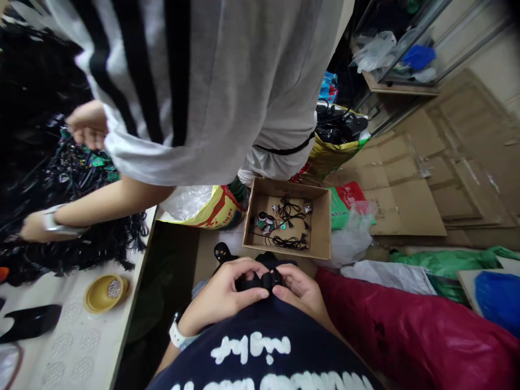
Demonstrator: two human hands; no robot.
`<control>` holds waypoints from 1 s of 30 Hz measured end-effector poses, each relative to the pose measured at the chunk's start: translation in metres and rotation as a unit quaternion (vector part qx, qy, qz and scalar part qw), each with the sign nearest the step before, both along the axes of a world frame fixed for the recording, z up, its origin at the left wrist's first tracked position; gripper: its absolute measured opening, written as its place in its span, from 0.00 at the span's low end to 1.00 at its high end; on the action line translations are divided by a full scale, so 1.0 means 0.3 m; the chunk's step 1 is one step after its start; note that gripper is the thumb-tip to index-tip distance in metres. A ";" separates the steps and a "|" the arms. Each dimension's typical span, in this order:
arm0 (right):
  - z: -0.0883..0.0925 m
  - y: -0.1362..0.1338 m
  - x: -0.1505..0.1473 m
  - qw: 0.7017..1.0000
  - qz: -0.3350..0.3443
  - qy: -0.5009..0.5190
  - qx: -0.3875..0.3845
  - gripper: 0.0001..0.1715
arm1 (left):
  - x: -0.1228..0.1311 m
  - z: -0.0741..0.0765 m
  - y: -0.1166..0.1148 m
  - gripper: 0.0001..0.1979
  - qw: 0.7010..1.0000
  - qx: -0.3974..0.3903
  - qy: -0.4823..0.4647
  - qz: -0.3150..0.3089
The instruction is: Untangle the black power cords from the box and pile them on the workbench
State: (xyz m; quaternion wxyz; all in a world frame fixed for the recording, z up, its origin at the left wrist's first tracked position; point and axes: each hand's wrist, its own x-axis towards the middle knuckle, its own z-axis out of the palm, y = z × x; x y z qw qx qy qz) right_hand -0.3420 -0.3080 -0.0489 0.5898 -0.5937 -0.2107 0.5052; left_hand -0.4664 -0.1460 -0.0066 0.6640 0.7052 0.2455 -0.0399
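In the head view, my left hand (239, 287) and my right hand (298, 287) meet low in the middle, in front of the dark shirt. Between their fingertips sits a small black piece (270, 277), and the fingers of both hands are pinched on it. Its exact shape is hard to make out against the dark things behind. Just beyond my hands stands an open cardboard box (320, 238) with black cables (290, 211) and small electronic parts inside.
A person in a grey striped shirt (227, 81) stands close ahead, arms over a table (101, 336) heaped with black cables. A yellow bowl (97, 295) sits there. Filled bags surround the box; a red bag (406, 325) lies right, flattened cardboard (410, 206) behind.
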 end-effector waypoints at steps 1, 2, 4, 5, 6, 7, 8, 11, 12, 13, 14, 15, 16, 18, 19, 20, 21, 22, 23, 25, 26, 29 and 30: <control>0.006 0.003 0.003 1.000 0.003 0.005 -0.005 0.16 | -0.003 0.000 0.000 0.15 1.000 0.000 0.001 -0.003; 0.013 0.006 0.006 1.000 0.004 0.010 -0.010 0.16 | -0.008 0.000 0.000 0.15 1.000 0.000 0.001 -0.006; 0.024 0.010 0.012 1.000 0.001 0.020 -0.020 0.17 | -0.022 0.002 0.003 0.18 1.000 0.003 0.007 -0.011; 0.027 0.010 0.015 0.999 -0.001 0.024 -0.024 0.17 | -0.031 0.005 0.006 0.20 1.000 0.008 0.016 -0.016; 0.028 0.009 0.015 0.999 -0.006 0.027 -0.028 0.17 | -0.040 0.007 0.010 0.20 0.999 0.013 0.028 -0.025; 0.027 0.007 0.015 0.999 -0.011 0.029 -0.031 0.17 | -0.048 0.009 0.014 0.20 0.998 0.018 0.040 -0.035; 0.024 0.005 0.014 0.999 -0.017 0.032 -0.033 0.17 | -0.055 0.010 0.018 0.18 0.997 0.021 0.050 -0.046; 0.011 -0.001 0.008 0.998 -0.023 0.044 -0.028 0.16 | -0.065 -0.003 0.031 0.15 0.995 -0.018 0.067 -0.074; 0.007 -0.002 0.006 0.998 -0.023 0.047 -0.025 0.16 | -0.065 -0.013 0.036 0.16 0.993 -0.053 0.070 -0.075; 0.004 -0.002 0.005 0.998 -0.022 0.050 -0.021 0.16 | -0.063 -0.025 0.041 0.16 0.990 -0.095 0.073 -0.074; 0.002 -0.002 0.005 0.998 -0.023 0.052 -0.018 0.17 | -0.062 -0.039 0.046 0.17 0.985 -0.141 0.071 -0.072; 0.000 -0.001 0.005 0.998 -0.025 0.053 -0.014 0.17 | -0.061 -0.055 0.051 0.17 0.978 -0.186 0.065 -0.071; -0.001 -0.001 0.005 0.998 -0.027 0.054 -0.012 0.17 | -0.060 -0.071 0.055 0.16 0.970 -0.226 0.056 -0.071; 0.000 0.001 0.006 0.998 -0.027 0.058 -0.011 0.17 | -0.061 -0.104 0.058 0.15 0.950 -0.300 0.034 -0.080; 0.000 0.002 0.007 0.998 -0.027 0.061 -0.012 0.17 | -0.063 -0.119 0.057 0.15 0.937 -0.339 0.026 -0.082; 0.001 0.003 0.008 0.998 -0.027 0.064 -0.013 0.16 | -0.065 -0.133 0.055 0.15 0.924 -0.374 0.022 -0.075; 0.002 0.003 0.008 0.997 -0.027 0.067 -0.012 0.16 | -0.068 -0.147 0.052 0.16 0.914 -0.401 0.023 -0.061; 0.002 0.003 0.009 0.997 -0.027 0.069 -0.011 0.16 | -0.070 -0.158 0.049 0.16 0.905 -0.422 0.026 -0.045; 0.002 0.003 0.009 0.997 -0.029 0.070 -0.008 0.16 | -0.072 -0.169 0.047 0.17 0.899 -0.435 0.029 -0.033; 0.000 0.004 0.008 0.997 -0.031 0.071 -0.008 0.16 | -0.072 -0.186 0.045 0.18 0.895 -0.444 0.033 -0.034; -0.002 0.004 0.007 0.997 -0.031 0.071 -0.009 0.16 | -0.069 -0.192 0.045 0.19 0.894 -0.445 0.030 -0.043; -0.009 0.007 0.005 0.997 -0.029 0.067 0.004 0.16 | -0.045 -0.204 0.043 0.20 0.893 -0.443 0.030 -0.073; -0.010 0.008 0.005 0.997 -0.030 0.065 0.013 0.16 | -0.034 -0.205 0.040 0.20 0.895 -0.439 0.034 -0.075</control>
